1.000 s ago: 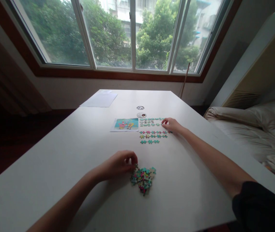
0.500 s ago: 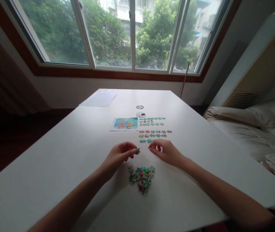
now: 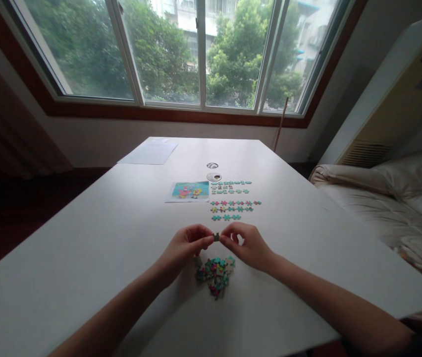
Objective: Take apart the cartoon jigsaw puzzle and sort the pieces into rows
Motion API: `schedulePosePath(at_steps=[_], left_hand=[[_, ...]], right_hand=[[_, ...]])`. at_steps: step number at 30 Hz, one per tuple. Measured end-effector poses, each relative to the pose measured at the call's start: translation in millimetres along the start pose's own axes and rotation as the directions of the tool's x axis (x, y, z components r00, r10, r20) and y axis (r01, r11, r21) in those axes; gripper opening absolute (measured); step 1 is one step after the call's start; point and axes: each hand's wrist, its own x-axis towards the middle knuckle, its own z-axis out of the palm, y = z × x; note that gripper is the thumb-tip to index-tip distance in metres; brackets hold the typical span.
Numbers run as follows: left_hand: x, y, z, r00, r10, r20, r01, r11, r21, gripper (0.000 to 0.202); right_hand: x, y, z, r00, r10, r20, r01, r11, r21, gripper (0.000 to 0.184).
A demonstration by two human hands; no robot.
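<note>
Looking down from the head camera, you see both hands meeting over the table [image 3: 103,248], a small dark-looking puzzle piece [image 3: 216,237] between them. The left hand [image 3: 186,244] has its thumb and fingers drawn together on the piece's left edge; the right hand [image 3: 251,244] pinches at the right edge, its thumb and forefinger nearly closed at the tips and bowed apart behind them. What is printed on the piece is too small to make out.

Just nearer the wearer than the hands lies a loose pile of pieces [image 3: 216,276], mostly teal with some pink, yellow and plain grey ones. Beyond the hands, more pieces are laid out in two groups: the lower rows [image 3: 227,217], the nearest of them the shortest, and the upper rows [image 3: 229,191] farther off. Just beside these, on the left, lies a picture sheet [image 3: 190,191] showing cartoon figures on blue. Two flat round objects, a nearer disc [image 3: 214,177] and a farther disc [image 3: 212,165], sit past it, and white paper [image 3: 147,153] lies at the table's far left corner.
</note>
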Motion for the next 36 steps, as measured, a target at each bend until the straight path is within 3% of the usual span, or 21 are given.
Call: schedulePosePath(at_steps=[14, 19, 23, 30, 36], left_hand=[[0, 0, -0.8, 1.0, 0.004, 0.025, -0.005, 0.999, 0.035, 0.022], [1, 7, -14.0, 0.997, 0.058, -0.044, -0.051, 0.988, 0.148, 0.022], [5, 8, -27.5, 0.998, 0.033, -0.057, -0.024, 0.987, 0.162, 0.022], [11, 2, -40.4, 1.0, 0.013, 0.002, -0.014, 0.957, 0.291, 0.024], [7, 5, -44.5, 0.986, 0.126, 0.106, -0.163, 0.841, 0.517, 0.02]], right_hand=[[2, 5, -4, 1.0, 0.003, 0.013, -0.004, 1.0, 0.026, 0.013], [9, 27, -19, 0.992, 0.078, -0.102, -0.074, 0.996, 0.048, 0.014], [15, 51, -31, 0.976, 0.146, -0.164, -0.128, 0.985, 0.114, 0.02], [15, 63, -35, 0.971, 0.167, -0.17, -0.147, 0.982, 0.122, 0.023], [17, 59, -35, 0.981, 0.149, -0.125, -0.15, 0.989, 0.004, 0.023]])
